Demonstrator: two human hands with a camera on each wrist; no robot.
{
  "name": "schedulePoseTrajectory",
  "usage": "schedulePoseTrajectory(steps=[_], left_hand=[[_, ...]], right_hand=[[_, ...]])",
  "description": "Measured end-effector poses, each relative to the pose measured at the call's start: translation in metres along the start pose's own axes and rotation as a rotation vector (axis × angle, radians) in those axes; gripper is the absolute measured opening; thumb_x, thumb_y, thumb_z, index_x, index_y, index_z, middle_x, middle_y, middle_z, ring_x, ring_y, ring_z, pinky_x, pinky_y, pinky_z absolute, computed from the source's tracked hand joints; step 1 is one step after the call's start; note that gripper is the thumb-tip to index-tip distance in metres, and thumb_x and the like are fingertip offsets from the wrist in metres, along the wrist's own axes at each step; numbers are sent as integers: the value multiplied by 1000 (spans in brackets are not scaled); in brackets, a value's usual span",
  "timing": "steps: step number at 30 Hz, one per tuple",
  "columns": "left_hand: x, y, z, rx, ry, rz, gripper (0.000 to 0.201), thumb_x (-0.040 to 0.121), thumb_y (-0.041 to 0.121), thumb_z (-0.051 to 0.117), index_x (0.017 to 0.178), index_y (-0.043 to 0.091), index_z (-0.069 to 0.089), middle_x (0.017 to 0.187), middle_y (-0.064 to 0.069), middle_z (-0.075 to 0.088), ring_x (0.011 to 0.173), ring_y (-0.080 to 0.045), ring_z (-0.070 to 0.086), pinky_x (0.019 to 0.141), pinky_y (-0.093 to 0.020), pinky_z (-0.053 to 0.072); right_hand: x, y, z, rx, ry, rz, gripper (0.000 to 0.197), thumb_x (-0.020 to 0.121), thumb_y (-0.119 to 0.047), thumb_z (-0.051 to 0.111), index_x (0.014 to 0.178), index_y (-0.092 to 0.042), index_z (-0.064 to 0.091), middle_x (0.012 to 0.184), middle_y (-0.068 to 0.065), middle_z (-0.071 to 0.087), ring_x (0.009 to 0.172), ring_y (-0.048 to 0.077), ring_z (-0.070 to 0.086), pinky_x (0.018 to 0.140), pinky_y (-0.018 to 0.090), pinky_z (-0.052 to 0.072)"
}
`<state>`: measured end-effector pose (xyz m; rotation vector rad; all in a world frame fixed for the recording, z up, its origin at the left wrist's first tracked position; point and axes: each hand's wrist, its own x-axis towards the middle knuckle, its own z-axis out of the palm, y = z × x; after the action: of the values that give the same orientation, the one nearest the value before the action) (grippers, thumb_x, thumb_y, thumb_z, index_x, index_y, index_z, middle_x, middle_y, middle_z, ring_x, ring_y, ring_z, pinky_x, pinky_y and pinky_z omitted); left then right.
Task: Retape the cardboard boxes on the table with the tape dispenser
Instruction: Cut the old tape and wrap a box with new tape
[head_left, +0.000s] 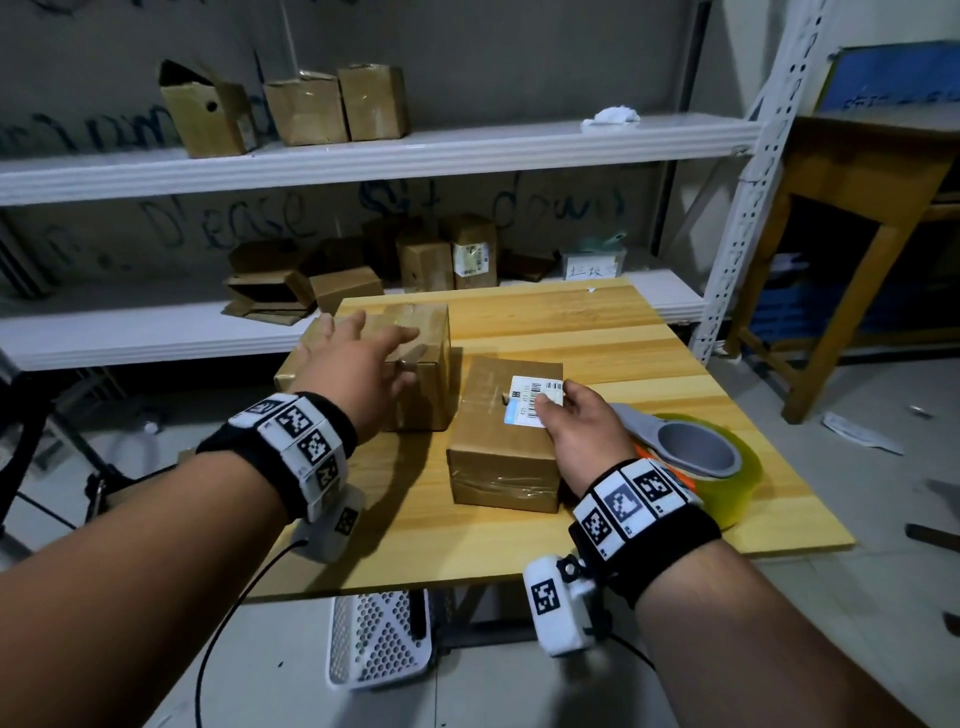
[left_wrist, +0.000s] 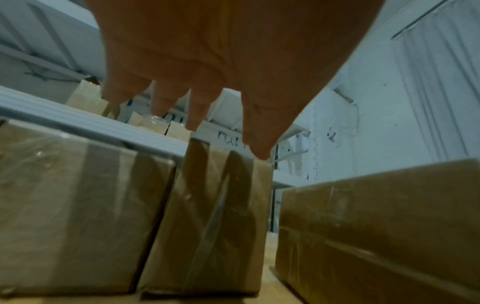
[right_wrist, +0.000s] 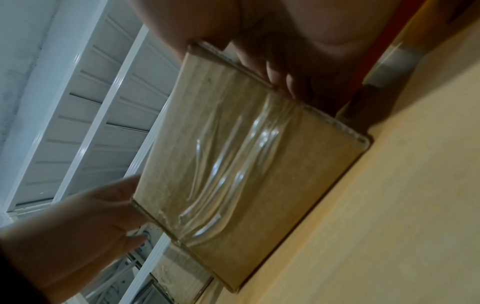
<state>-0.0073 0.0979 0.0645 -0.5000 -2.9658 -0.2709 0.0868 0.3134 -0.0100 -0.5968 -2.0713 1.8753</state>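
Note:
Three brown cardboard boxes stand on the wooden table. My left hand hovers with spread, straight fingers over a tall taped box and a lower box to its left, holding nothing. My right hand rests on top of the near box, its fingers lying on the white barcode label. Wrinkled clear tape runs down this box's front face. The tape dispenser, grey-handled with a yellowish roll, lies on the table just right of my right wrist.
White metal shelves behind the table carry several more cardboard boxes. A white perforated basket sits on the floor under the table's near edge. A wooden stand is at the far right.

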Motion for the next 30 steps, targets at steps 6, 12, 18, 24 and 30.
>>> schedulePoseTrajectory(steps=[6,12,18,24,30], left_hand=[[-60,25,0,-538,20,-7,45,97,43,64,140,38,55,135,10,58,120,-11,55,97,-36,51],[-98,25,26,-849,-69,-24,57,85,33,81,137,41,59,138,16,59,127,-5,55,92,-26,51],[-108,10,35,-849,-8,-8,40,81,28,85,119,33,72,134,18,59,111,3,60,75,-10,50],[-109,6,41,-969,35,-11,38,77,23,87,113,27,75,121,19,67,99,17,62,68,-7,52],[-106,3,45,-974,28,-3,47,68,41,84,112,33,74,128,15,65,116,-4,62,85,-31,58]], right_hand=[[-16,-6,-1,6,-41,42,67,98,-15,67,158,-14,36,105,-5,68,102,21,71,93,39,59],[-44,-5,4,-20,-131,21,53,101,-19,66,150,-18,47,97,-19,64,93,5,69,84,27,60],[-52,-1,8,-66,-190,0,50,97,-32,71,144,-26,55,129,-7,71,111,9,70,98,37,59],[-53,-28,-14,-216,-44,-143,37,99,-43,65,133,-30,62,118,-13,68,109,11,68,91,38,61],[-43,-53,-66,-669,252,-162,30,96,-58,60,109,-33,67,103,-8,69,99,19,66,84,38,54]])
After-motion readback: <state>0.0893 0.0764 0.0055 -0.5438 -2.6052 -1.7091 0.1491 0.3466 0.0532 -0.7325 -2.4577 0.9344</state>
